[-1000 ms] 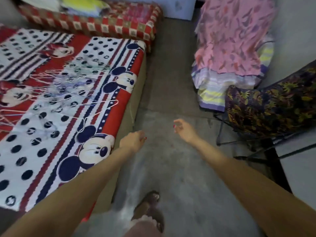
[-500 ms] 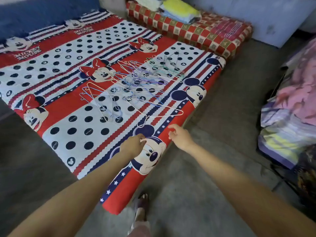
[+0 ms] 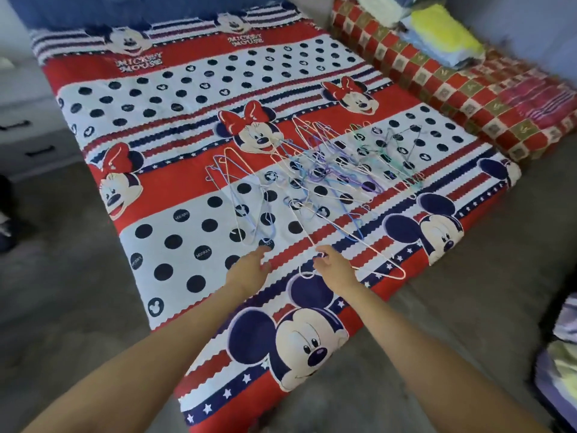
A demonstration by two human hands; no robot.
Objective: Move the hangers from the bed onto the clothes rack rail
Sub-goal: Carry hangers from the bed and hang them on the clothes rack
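Observation:
Several thin wire hangers [image 3: 331, 173], white, pink, blue and purple, lie tangled on the bed [image 3: 175, 242], which has a red, white and navy cartoon-mouse sheet. A smaller bunch of hangers [image 3: 246, 207] lies to their left. The nearest white hanger [image 3: 387, 271] lies by the bed's front edge. My right hand [image 3: 335, 268] rests on its neck, thumb and fingers curled around the wire beside the hook. My left hand [image 3: 248, 270] hovers with fingers spread, the index tip near the lower end of the left bunch. The clothes rack rail is out of view.
A red checked mattress [image 3: 452, 92] with folded yellow and white cloth [image 3: 443, 42] on it lies behind the bed on the right. Grey floor [image 3: 468, 307] surrounds the bed. Striped cloth [image 3: 562, 364] shows at the right edge, and a drawer unit [image 3: 28, 132] at the left.
The view swung left from the rack and floor to the bed. Both hands moved forward over the bed's front corner, and the right hand came down on the nearest white hanger.

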